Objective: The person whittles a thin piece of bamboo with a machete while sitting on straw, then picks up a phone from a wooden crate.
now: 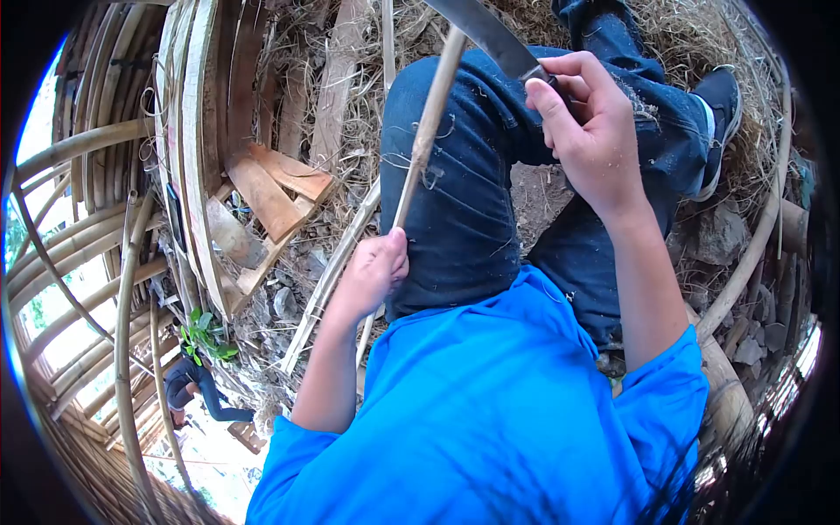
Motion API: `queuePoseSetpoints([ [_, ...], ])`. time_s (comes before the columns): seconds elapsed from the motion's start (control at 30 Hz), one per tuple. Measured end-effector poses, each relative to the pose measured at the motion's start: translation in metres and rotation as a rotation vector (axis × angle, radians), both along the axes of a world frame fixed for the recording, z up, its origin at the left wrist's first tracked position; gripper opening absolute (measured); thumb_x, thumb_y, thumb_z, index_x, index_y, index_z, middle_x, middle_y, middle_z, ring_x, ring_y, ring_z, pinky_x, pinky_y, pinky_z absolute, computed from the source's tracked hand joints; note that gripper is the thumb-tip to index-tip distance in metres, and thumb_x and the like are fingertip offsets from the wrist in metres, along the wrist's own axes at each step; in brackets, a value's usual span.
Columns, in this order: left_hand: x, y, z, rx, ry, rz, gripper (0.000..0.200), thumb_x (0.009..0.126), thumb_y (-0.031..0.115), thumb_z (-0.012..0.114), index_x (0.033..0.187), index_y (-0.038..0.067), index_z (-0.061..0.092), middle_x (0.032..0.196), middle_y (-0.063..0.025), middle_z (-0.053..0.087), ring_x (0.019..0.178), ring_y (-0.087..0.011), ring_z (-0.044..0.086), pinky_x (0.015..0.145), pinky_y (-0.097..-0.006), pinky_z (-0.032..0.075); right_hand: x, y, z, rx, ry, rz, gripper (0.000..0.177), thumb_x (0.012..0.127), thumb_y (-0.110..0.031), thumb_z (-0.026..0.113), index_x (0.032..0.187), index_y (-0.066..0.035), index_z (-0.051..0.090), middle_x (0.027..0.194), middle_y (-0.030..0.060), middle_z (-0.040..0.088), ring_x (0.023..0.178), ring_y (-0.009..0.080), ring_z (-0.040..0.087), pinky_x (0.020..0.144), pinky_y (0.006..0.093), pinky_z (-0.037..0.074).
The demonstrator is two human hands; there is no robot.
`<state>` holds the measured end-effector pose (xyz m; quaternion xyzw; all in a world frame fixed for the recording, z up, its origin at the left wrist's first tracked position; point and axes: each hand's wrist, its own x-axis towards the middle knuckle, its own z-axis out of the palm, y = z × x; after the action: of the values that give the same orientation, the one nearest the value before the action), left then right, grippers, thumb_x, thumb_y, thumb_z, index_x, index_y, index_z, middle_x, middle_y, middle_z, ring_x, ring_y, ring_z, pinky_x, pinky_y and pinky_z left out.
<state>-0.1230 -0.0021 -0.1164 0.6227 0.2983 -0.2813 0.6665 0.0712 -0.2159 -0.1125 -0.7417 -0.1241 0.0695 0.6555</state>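
Observation:
My left hand (372, 271) is closed round a thin bamboo stick (426, 131), which slants up across my bent knee, with a knot about midway. My right hand (595, 131) grips the dark handle of a large knife (490, 35). Its broad grey blade points to the upper left and meets or overlaps the stick's far end in this view; the blade's tip is cut off by the frame edge. Small shavings cling to my jeans (455, 219) beneath the stick.
Wooden boards (271, 192) and long planks (188, 131) lie at the left. A bamboo frame (122, 332) stands beyond them, near a green plant (206, 337). Another person (197, 385) bends over at the lower left. Dry straw (700, 39), stones (722, 234) and bamboo poles (744, 280) are on the right.

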Motion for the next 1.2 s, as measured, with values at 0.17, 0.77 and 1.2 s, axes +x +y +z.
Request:
queuePoseSetpoints([
  [0.17, -0.002, -0.012, 0.000, 0.611, -0.264, -0.113, 0.049, 0.102, 0.037, 0.042, 0.070, 0.000, 0.050, 0.055, -0.0054, 0.041, 0.052, -0.0140, 0.038, 0.049, -0.0310, 0.032, 0.015, -0.013, -0.008, -0.173, -0.060, 0.046, 0.018, 0.089, -0.017, 0.066, 0.096, -0.001, 0.061, 0.072, 0.0053, 0.065, 0.058, 0.0063, 0.053, 0.053, 0.0223, 0.041],
  [0.77, 0.013, 0.011, -0.022, 0.433, -0.159, -0.183, 0.058, 0.102, 0.042, 0.036, 0.067, -0.004, 0.044, 0.055, -0.0069, 0.037, 0.056, -0.0142, 0.037, 0.052, -0.0355, 0.033, 0.043, -0.007, -0.029, -0.162, -0.314, -0.004, 0.017, 0.091, -0.011, 0.064, 0.106, -0.002, 0.061, 0.077, -0.0028, 0.061, 0.060, -0.0006, 0.047, 0.051, 0.0153, 0.037],
  [1.2, 0.010, 0.012, -0.024, 0.499, -0.197, -0.156, 0.058, 0.101, 0.042, 0.040, 0.064, -0.003, 0.041, 0.052, -0.0077, 0.035, 0.053, -0.0126, 0.035, 0.049, -0.0357, 0.031, 0.049, -0.016, -0.023, -0.153, -0.176, 0.059, 0.017, 0.088, -0.013, 0.068, 0.098, -0.001, 0.062, 0.077, 0.0028, 0.065, 0.070, 0.0042, 0.058, 0.061, 0.0190, 0.045],
])
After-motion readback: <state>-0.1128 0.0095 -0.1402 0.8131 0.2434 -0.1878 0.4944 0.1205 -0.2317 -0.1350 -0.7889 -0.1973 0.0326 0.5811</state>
